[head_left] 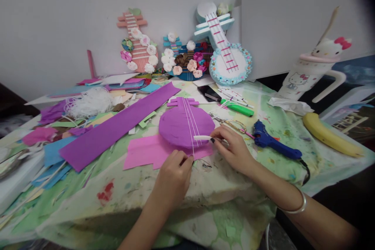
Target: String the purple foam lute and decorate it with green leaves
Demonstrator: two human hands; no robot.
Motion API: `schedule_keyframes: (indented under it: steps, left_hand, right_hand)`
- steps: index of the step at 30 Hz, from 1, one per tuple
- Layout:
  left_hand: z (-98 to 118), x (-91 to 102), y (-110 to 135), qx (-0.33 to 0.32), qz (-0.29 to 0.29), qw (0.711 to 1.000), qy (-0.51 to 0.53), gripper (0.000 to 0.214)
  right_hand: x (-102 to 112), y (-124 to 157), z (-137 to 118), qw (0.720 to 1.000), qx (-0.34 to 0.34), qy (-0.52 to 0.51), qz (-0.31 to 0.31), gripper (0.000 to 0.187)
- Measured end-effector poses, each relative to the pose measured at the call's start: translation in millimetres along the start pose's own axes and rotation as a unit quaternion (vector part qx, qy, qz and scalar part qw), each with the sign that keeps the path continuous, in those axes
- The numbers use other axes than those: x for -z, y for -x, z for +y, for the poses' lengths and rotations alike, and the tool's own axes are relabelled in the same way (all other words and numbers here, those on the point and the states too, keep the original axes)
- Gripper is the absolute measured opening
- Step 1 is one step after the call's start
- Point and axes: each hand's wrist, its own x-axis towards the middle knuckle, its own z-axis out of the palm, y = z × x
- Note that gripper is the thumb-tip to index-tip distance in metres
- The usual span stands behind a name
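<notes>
The round purple lute-shaped model [177, 125] appears matt, wrinkled paper; the blue pistol-shaped glue gun [275, 145], smooth plastic; the silver round bangle [304, 201], glossy metal.

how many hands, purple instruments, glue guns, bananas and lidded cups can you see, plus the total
left hand and right hand: 2
purple instrument: 1
glue gun: 1
banana: 1
lidded cup: 1
total: 6
</notes>
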Motion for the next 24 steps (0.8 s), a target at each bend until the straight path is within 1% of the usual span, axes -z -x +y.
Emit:
schedule_keyframes:
  steps: [6, 10, 24]
  left_hand:
    - [0.4, -1.2, -0.5, 0.015, -0.007, 1.000, -0.006, 0.021]
    - [0.0, -1.8, -1.5, 0.013, -0.009, 1.000, -0.011, 0.022]
    - [-1.1, -3.1, -1.2, 0.014, -0.010, 1.000, -0.005, 0.021]
  right_hand:
    - [-1.2, 1.9, -3.5, 0.999, 0.032, 0.009, 0.001, 0.016]
    - [-2.7, 3.7, -3.3, 0.999, 0.046, 0.012, -0.003, 0.018]
    - [-1.2, 4.5, -4.8, 0.998, 0.055, -0.002, -0.023, 0.019]
